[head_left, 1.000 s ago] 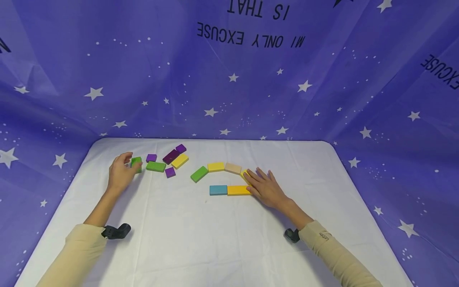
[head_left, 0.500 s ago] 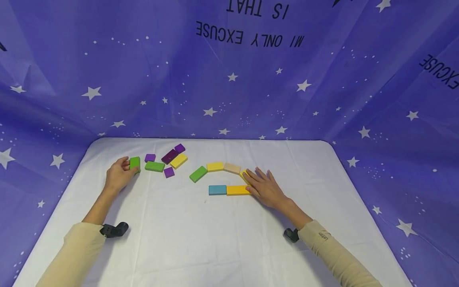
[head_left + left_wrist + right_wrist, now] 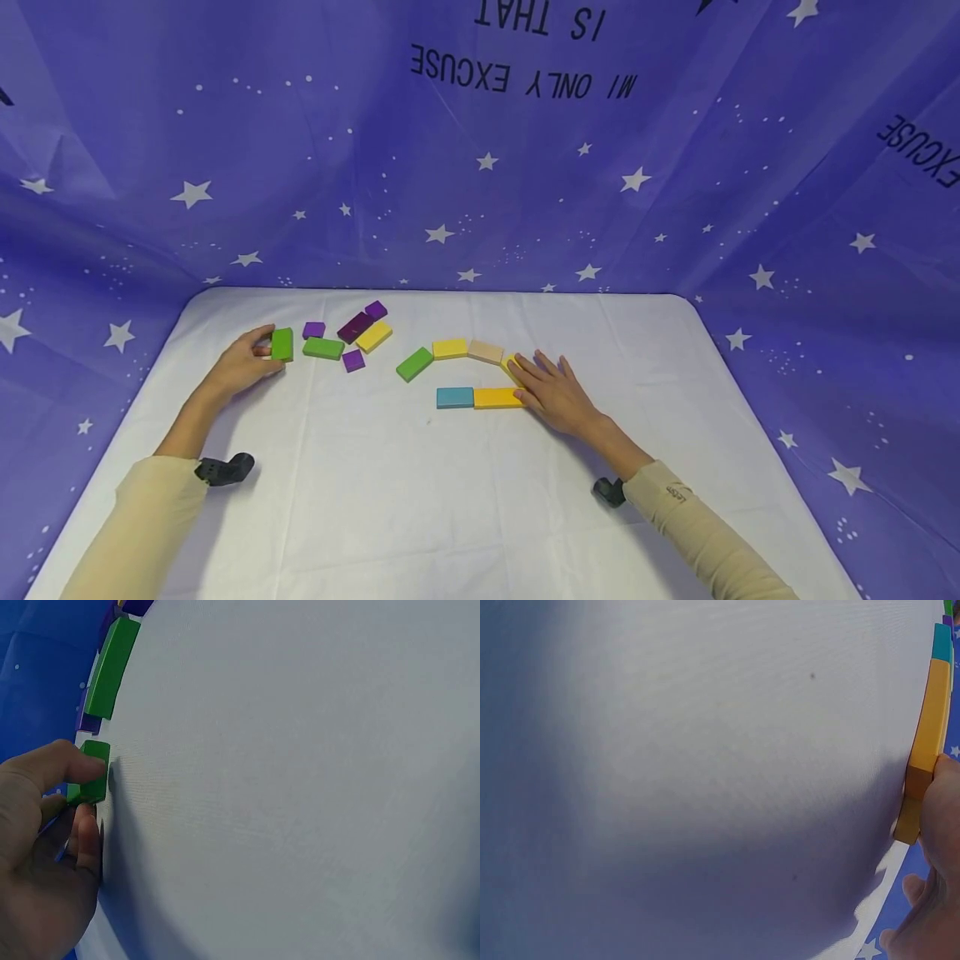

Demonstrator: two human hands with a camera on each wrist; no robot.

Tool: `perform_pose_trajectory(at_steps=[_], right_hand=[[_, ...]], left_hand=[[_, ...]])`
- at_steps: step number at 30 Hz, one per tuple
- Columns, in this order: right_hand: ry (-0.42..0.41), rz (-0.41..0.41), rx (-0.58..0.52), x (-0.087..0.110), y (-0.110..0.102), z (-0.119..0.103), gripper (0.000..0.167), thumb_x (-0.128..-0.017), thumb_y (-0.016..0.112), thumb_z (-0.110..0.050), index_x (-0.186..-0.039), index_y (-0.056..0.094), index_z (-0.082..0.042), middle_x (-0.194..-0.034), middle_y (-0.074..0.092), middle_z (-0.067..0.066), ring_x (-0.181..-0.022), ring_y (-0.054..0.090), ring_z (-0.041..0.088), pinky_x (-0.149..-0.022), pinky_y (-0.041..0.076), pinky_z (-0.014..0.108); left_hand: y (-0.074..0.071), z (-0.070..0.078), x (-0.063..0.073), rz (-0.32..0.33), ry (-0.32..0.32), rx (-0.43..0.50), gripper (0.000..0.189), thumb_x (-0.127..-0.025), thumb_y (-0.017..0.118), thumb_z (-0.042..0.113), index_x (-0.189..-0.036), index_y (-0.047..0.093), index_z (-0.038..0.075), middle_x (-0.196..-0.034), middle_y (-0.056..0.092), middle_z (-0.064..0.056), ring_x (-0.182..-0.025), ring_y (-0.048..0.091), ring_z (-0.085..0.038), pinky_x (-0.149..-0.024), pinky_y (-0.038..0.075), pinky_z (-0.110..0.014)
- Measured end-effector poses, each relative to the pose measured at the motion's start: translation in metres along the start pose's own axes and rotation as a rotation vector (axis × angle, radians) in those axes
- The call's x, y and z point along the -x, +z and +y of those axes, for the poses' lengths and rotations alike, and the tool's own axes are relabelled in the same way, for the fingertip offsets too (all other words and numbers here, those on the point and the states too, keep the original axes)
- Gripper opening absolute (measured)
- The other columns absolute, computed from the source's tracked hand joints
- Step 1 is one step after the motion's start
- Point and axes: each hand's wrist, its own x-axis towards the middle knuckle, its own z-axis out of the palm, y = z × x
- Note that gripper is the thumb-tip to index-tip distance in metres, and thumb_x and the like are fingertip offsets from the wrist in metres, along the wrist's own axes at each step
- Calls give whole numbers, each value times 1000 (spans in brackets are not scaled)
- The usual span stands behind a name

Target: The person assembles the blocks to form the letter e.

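My left hand (image 3: 242, 362) is at the table's far left, its thumb and fingers pinching a green block (image 3: 282, 344) at its near and far ends. In the left wrist view the thumb lies against that green block (image 3: 96, 776). My right hand (image 3: 558, 402) rests with straight, spread fingers on the right end of a block arrangement. Partly under it are a long orange-yellow block (image 3: 497, 398) and a yellow block (image 3: 512, 365). A blue block (image 3: 455, 397) adjoins the long one. Behind, a green block (image 3: 415, 365), a yellow block (image 3: 450, 348) and a beige block (image 3: 486, 352) form an arc.
Right of my left hand lie another green block (image 3: 324, 348), a yellow block (image 3: 374, 337), a dark purple block (image 3: 355, 327) and small purple blocks (image 3: 354, 360). The white-covered table (image 3: 420, 500) meets a blue starry curtain (image 3: 480, 208) behind and at the sides.
My left hand and forearm have shifted slightly left, and its fingers and thumb have moved to the green block's two ends. The right hand stays in place.
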Motion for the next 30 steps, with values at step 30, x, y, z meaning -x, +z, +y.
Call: perform_pose_trajectory(at_steps=[30], right_hand=[[2,-10,25,0,1,2,55,-106,46,-40,-155,38,-18,-158,35,4,-145,26,39,-110,16,70]], left_hand=[[60,65,29,-13,211,26,73,-85,81,24,-140,44,-8,-118,62,-24,-113,58,-41,-94,48,-53]])
